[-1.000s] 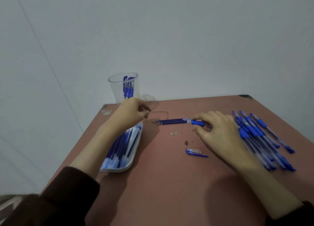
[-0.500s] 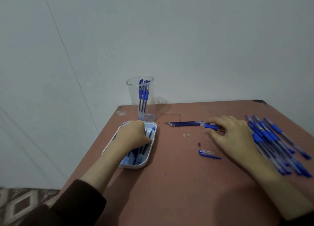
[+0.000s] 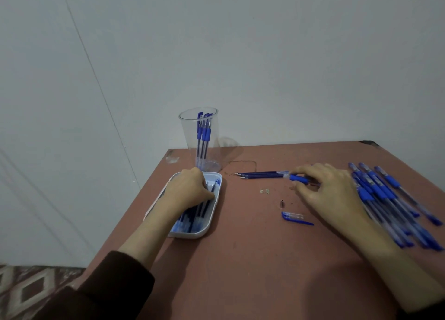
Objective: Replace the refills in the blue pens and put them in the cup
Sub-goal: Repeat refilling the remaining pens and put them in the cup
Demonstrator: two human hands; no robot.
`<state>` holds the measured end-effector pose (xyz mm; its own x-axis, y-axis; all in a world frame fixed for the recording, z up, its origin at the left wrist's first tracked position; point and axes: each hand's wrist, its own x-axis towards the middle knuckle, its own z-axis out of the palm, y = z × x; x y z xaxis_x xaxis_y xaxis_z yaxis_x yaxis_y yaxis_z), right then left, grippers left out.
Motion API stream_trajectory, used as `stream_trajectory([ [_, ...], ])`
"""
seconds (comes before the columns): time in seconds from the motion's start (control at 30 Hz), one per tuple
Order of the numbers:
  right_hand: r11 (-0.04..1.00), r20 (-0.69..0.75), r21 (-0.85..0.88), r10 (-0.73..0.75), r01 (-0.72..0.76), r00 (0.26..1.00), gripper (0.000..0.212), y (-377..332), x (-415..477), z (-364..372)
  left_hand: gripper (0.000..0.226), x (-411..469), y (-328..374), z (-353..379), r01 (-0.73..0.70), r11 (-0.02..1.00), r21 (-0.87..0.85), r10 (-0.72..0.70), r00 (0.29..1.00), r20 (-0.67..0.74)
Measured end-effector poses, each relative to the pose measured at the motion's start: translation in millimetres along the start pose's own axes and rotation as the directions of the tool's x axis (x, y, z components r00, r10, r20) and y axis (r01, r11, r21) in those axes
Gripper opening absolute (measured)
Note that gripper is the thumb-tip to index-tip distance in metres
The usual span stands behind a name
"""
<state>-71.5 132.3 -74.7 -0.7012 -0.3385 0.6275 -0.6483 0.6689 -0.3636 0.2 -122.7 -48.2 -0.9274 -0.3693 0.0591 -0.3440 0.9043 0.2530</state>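
Observation:
A clear plastic cup (image 3: 190, 131) stands at the table's far left with three blue pens (image 3: 203, 136) upright in it. Just in front lies a white tray (image 3: 212, 217) of dark blue refills. My left hand (image 3: 190, 190) is inside the tray, its fingers curled down onto the refills. My right hand (image 3: 330, 192) holds a blue pen barrel (image 3: 298, 178) flat against the table. Left of that barrel lie three loose refills (image 3: 260, 175). A blue pen cap (image 3: 295, 217) and a small metal tip (image 3: 281, 203) lie near the middle.
Several blue pens (image 3: 395, 204) are heaped along the right side of the reddish-brown table (image 3: 240, 271). Small pale scraps (image 3: 265, 191) lie beside the refills. The grey wall rises right behind the table's far edge; patterned floor shows at lower left.
My left hand came down from beside the cup into the tray and now rests on the refills. My right hand has stayed on the pen barrel.

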Motion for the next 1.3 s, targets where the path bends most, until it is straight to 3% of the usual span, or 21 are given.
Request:
stream_trajectory([
  [0.17,1.000,0.006,0.009,0.014,-0.014,1.000,0.015,0,0,-1,0.041,1,5,0,0.066,0.994,-0.089,-0.069,0.997,-0.028],
  [0.3,1.000,0.005,0.022,0.010,-0.010,1.000,0.014,-2,0,-2,0.030,-1,3,-16,0.033,0.910,-0.414,-0.104,0.983,-0.151],
  [0.43,0.999,0.012,0.051,0.006,-0.006,1.000,0.015,-3,0,-2,0.005,-5,12,-34,-0.066,0.504,-0.861,-0.123,0.982,-0.147],
  [0.5,0.996,0.005,0.087,0.013,-0.014,1.000,0.015,-4,0,-2,0.020,-6,24,-34,-0.063,0.259,-0.964,-0.100,0.991,-0.091],
  [0.63,0.989,-0.003,0.148,0.020,-0.019,1.000,0.015,-5,-1,-3,0.021,-7,57,-14,-0.061,-0.141,-0.988,-0.104,0.994,-0.046],
  [0.77,0.988,0.017,0.156,0.008,-0.011,1.000,0.015,-6,-2,-2,0.016,-3,80,10,-0.102,-0.393,-0.914,-0.174,0.984,-0.035],
  [0.97,0.991,0.037,0.134,0.006,-0.011,0.999,0.014,-6,-1,0,0.014,-3,87,31,-0.113,-0.513,-0.851,-0.197,0.980,-0.011],
  [1.3,0.992,0.040,0.122,0.019,-0.024,0.999,0.015,-5,-1,-1,0.013,-1,88,34,-0.083,-0.488,-0.869,-0.184,0.983,0.010],
])
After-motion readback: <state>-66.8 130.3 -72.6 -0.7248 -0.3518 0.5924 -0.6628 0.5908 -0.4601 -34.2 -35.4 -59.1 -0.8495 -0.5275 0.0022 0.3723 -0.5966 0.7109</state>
